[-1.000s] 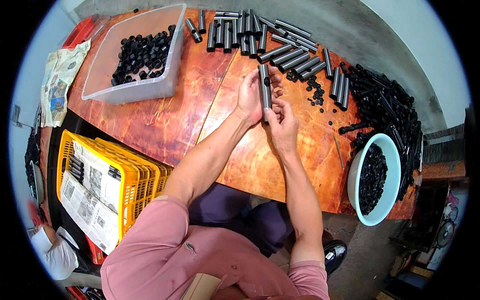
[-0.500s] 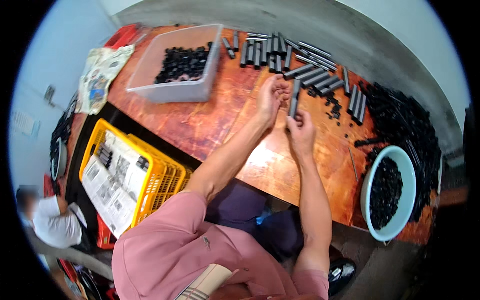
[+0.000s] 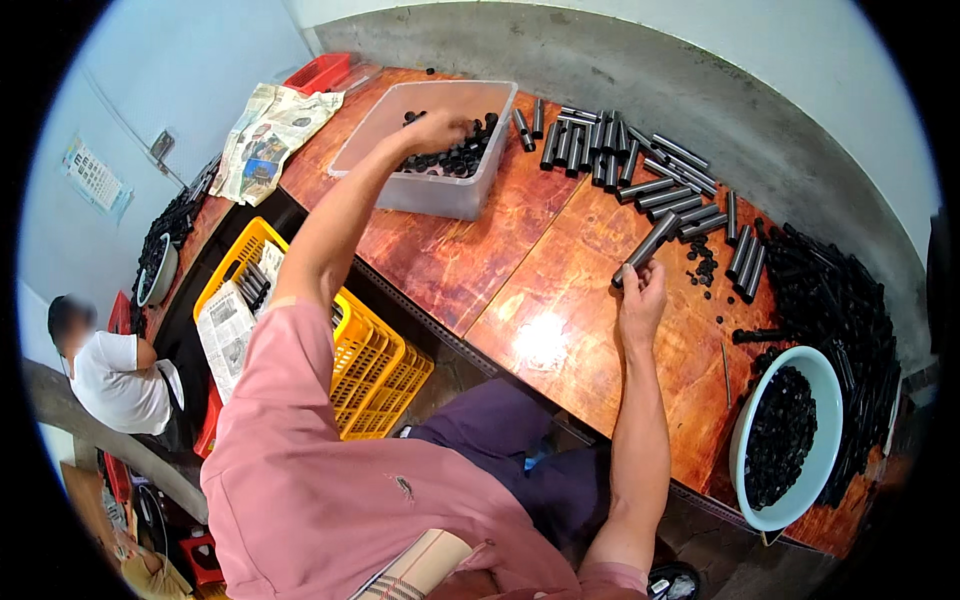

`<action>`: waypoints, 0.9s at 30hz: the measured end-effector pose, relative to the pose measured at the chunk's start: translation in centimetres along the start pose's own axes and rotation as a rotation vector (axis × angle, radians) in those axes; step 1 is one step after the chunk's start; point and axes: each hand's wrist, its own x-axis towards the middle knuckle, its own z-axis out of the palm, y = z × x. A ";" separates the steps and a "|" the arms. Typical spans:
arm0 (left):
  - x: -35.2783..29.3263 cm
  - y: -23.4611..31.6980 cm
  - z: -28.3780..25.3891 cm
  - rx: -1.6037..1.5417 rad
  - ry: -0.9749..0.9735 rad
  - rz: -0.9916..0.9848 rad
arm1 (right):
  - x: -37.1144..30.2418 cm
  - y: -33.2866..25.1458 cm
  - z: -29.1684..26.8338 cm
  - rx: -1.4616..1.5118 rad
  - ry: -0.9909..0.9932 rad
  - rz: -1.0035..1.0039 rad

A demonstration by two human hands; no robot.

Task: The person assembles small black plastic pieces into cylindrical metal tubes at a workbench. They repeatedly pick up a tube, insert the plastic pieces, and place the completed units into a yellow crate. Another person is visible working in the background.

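My right hand (image 3: 642,295) is closed around the near end of a dark glossy tube (image 3: 650,245), held tilted over the table with its far end pointing toward the other tubes. My left hand (image 3: 438,130) is inside a clear plastic bin (image 3: 450,197), over a layer of small black caps (image 3: 455,163). Its fingers are curled at the caps, and whatever sits between them is too small to make out. Several similar dark tubes (image 3: 685,205) lie in rows beyond my right hand, with small black pieces (image 3: 703,262) scattered beside them.
A pale blue basin (image 3: 828,430) of black pieces stands at the table's right edge beside a large black heap (image 3: 850,300). A thin rod (image 3: 726,375) lies nearby. Yellow crates (image 3: 375,375) with newspaper stand left. Newspaper (image 3: 270,140) lies at far left; a person (image 3: 120,375) sits beyond.
My left hand has moved from beside the tube, leftward into the clear bin. My right hand keeps the tube, now tilted differently. The whole view has shifted.
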 end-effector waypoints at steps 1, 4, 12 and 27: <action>0.0 1.0 -0.1 0.075 -0.371 -0.129 | 0.2 0.5 -0.5 -0.010 0.013 -0.012; -1.4 2.9 1.1 0.442 -0.639 -0.264 | 0.3 0.4 -1.1 0.011 0.030 0.014; -0.2 1.9 2.4 0.279 -0.626 -0.085 | 0.9 1.3 -1.5 -0.020 0.076 -0.024; -3.3 14.2 0.0 -0.666 0.312 0.189 | 0.6 1.0 -1.5 -0.264 -0.003 0.059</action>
